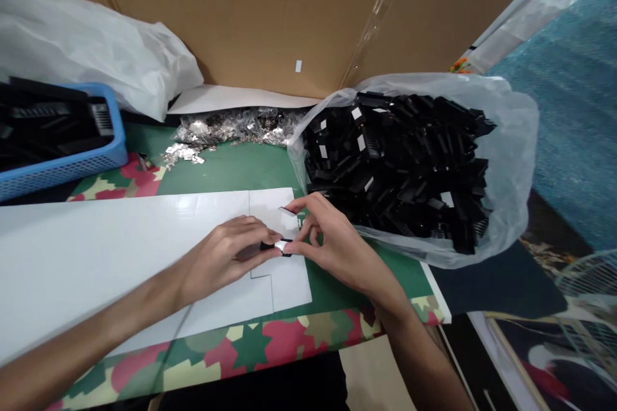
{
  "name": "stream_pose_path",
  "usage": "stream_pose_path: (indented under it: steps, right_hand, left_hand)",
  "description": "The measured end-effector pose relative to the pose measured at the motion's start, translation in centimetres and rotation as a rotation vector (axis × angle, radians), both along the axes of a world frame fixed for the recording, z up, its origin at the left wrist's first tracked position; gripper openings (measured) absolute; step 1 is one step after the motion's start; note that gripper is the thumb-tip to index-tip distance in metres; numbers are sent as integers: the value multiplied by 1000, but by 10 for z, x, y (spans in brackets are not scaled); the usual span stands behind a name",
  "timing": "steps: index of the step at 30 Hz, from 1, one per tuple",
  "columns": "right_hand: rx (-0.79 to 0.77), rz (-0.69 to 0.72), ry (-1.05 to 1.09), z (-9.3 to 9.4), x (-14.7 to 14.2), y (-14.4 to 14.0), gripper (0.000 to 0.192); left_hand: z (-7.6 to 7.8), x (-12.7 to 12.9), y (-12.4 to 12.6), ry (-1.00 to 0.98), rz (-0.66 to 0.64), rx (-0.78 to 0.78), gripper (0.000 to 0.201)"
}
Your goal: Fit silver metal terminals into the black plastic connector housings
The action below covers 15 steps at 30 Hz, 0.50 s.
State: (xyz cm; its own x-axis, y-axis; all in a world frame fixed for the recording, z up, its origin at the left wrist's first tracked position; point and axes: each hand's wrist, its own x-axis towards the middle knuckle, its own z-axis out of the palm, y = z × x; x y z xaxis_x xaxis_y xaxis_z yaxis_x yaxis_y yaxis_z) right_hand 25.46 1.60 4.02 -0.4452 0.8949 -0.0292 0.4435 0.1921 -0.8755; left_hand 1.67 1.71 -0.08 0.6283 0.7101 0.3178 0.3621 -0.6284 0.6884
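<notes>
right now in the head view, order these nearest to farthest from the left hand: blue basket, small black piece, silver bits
1. Small black piece: held in the left hand
2. Silver bits: beyond the hand, slightly left
3. Blue basket: farther left

Board (120,231) lies on table (231,170), left edge to centre of frame. Left hand (238,244) and right hand (332,234) over its right end; small part (281,246) between them. Basket (62,170) at left edge, behind board, sheeting (106,51) behind it. Metal pieces (186,153) between basket and open bag (513,160), which stands right of centre with parts (409,154) inside. Cardboard wall (231,26) across top, behind table.
</notes>
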Motion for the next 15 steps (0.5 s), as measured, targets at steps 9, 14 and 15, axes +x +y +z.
stream_pose_path:
  steps: [9, 14, 15]
  right_hand:
    - [129, -298, -51, 2, 22, 7, 33]
    - [72, -155, -137, -6, 12, 2, 34]
    - [76, -130, -157, -7, 10, 1, 35]
  left_hand:
    - [-1, -1, -1, 5, 13, -51, 18]
    - [-2, -1, -1, -7, -2, -14, 18]
    - [-2, -1, -1, -8, -7, -14, 18]
